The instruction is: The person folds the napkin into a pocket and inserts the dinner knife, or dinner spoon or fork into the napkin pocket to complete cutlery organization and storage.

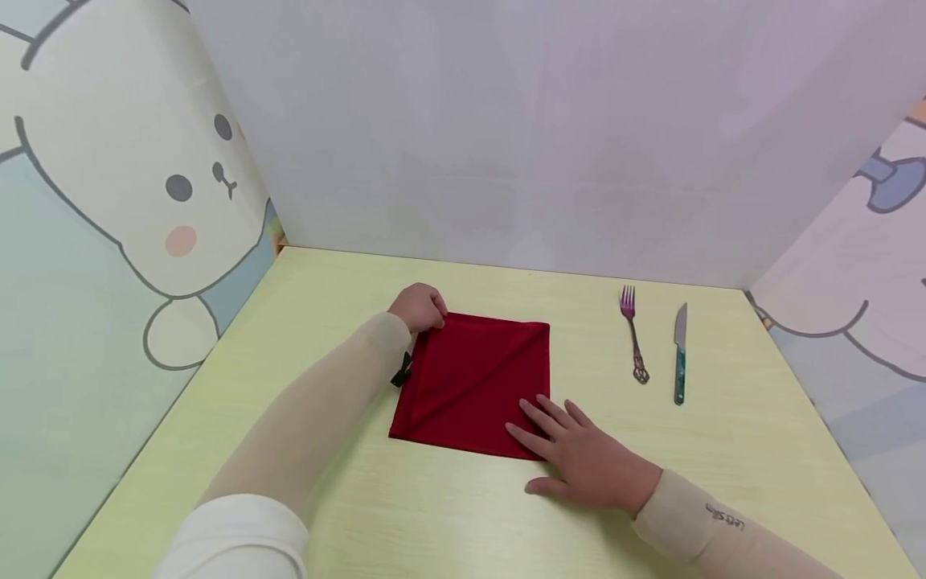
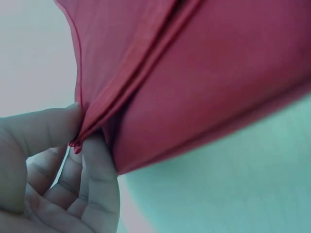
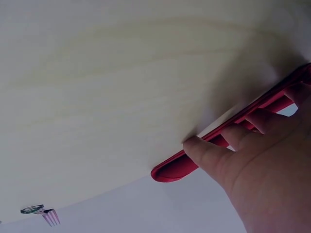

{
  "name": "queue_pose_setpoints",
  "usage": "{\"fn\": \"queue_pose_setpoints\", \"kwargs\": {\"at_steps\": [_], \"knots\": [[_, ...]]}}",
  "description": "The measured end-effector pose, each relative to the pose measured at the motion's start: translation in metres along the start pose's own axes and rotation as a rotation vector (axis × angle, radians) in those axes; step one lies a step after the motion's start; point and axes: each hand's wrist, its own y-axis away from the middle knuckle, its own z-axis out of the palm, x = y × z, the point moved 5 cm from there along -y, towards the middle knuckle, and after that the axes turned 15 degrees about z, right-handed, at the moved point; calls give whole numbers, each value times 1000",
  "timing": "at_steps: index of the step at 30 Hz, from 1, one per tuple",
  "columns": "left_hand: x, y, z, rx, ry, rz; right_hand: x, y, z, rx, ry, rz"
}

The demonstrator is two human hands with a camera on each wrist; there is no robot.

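A red cloth napkin [image 1: 477, 378], folded into a square with a diagonal crease, lies on the table. My left hand [image 1: 419, 307] is at its far left corner. In the left wrist view, thumb and fingers pinch that corner of the napkin [image 2: 218, 73], where several layers meet, and the cloth rises there. At the near right corner, my right hand [image 1: 589, 462] rests with spread, straight fingers on the cloth's edge. The right wrist view shows its fingertips along the napkin's folded edge [image 3: 176, 171].
Right of the napkin, a fork [image 1: 635, 342] with an ornate handle lies tines away from me. Beside it is a knife [image 1: 681, 354] with a teal handle. A pale wall [image 1: 506, 161] stands behind the light wooden table [image 1: 347, 498], with cartoon-printed panels at both sides.
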Motion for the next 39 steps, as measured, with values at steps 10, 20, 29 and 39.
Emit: {"fn": "queue_pose_setpoints", "kwargs": {"at_steps": [10,20,29,39], "knots": [[-9,-8,-3,45,-39,2,2,-1,0,0,8,3],[-7,-8,-3,46,-101,-15,-1,0,-3,7,-6,-7],[-10,-9,-2,66,-105,-48,0,0,-2,5,-7,-1],[-11,-12,-1,82,-217,-41,2,-1,1,-19,2,23]]}}
